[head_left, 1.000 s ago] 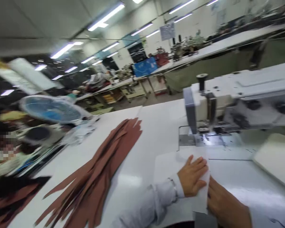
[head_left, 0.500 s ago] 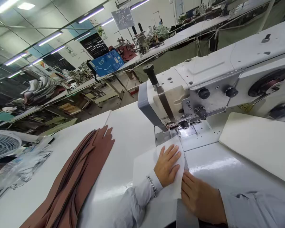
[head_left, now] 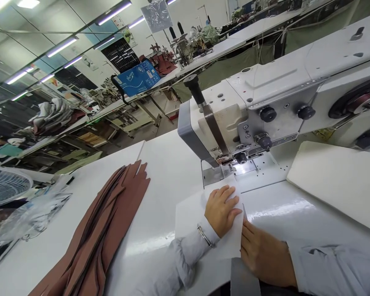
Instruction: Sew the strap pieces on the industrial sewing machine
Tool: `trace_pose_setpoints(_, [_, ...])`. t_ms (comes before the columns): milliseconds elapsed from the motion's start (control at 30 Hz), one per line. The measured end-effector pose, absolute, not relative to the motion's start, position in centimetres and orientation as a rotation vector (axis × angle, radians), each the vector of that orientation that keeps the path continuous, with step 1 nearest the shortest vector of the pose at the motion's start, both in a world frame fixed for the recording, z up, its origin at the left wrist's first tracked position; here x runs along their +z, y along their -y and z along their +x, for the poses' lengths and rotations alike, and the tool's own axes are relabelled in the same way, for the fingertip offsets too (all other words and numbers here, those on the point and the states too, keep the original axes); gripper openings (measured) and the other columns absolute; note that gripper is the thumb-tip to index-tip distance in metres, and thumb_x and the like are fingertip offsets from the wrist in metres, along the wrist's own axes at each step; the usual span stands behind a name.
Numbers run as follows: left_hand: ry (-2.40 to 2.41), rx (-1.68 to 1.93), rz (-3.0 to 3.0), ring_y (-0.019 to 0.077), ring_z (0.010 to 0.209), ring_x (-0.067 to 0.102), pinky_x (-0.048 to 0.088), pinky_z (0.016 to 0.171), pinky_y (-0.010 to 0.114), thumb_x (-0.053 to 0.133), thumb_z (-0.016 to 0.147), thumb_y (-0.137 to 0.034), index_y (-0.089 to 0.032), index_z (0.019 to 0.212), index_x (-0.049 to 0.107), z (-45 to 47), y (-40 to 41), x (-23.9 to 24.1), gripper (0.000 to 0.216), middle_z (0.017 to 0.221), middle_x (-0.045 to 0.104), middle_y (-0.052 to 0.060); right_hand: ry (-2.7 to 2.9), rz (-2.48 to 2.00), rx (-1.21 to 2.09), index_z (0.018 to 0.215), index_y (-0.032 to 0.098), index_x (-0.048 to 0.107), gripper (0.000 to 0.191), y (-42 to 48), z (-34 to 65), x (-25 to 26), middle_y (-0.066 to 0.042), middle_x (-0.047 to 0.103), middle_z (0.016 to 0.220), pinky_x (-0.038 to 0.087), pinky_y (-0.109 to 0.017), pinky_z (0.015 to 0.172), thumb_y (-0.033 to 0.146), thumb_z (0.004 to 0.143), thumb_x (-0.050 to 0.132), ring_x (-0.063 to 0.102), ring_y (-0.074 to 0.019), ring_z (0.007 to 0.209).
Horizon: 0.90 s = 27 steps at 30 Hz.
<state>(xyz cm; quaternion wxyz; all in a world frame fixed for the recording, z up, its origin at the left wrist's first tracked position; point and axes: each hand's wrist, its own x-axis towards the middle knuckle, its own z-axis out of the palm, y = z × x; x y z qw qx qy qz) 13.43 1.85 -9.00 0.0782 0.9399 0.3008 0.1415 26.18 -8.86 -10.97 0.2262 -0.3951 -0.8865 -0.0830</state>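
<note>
The left hand (head_left: 222, 211) lies flat on a white fabric piece (head_left: 193, 218), with the fingers a little spread and pressing down, so it is open and not clenched. A metal bangle (head_left: 205, 236) sits on the left wrist, below a pale blue sleeve (head_left: 188, 255). The right hand (head_left: 265, 259) is at about 4 o'clock of the view, and its fingers (head_left: 247, 242) touch the right edge of the white piece. I cannot tell if they pinch this edge or only push against it. The white piece lies on a white sewing table (head_left: 160, 181), at about 5 o'clock, and its far end is just before the presser foot (head_left: 223, 159) of an industrial sewing machine (head_left: 222, 123), which stands at about 1 o'clock. A grey strip (head_left: 243, 279) shows under the right hand. At about 7 o'clock, a long stack of brown fabric strips (head_left: 101, 222) lies on the same table, well apart from both hands, and a clear plastic bag (head_left: 33, 216) and a fan (head_left: 3, 187) are at about 8 o'clock
</note>
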Motion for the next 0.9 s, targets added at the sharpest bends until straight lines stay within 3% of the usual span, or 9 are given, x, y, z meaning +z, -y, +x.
trace_pose_setpoints(233, [-1.016, 0.476, 2.781, 0.0283, 0.114, 0.049, 0.044, 0.087, 0.047, 0.06, 0.08, -0.03, -0.02, 0.102, 0.06, 13.95, -1.29, -9.11, 0.024, 0.121, 0.058, 0.008, 2.389, -1.095, -0.216, 0.087, 0.009, 0.064, 0.019, 8.71, 26.19, -10.5, -0.012, 0.066, 0.087, 0.036, -0.046, 0.095, 0.009, 0.073, 0.051, 0.058, -0.0273, 0.09])
trace_pose_setpoints(900, [-0.999, 0.506, 2.76, 0.0275, 0.11, 0.051, 0.042, 0.088, 0.046, 0.064, 0.076, -0.029, -0.02, 0.094, 0.062, 14.33, -1.79, -8.61, 0.02, 0.117, 0.059, 0.008, 2.439, -1.042, -0.213, 0.092, 0.009, 0.064, 0.02, 8.94, 26.23, -11.04, -0.012, 0.066, 0.087, 0.028, -0.053, 0.1, 0.011, 0.077, 0.051, 0.057, -0.0286, 0.093])
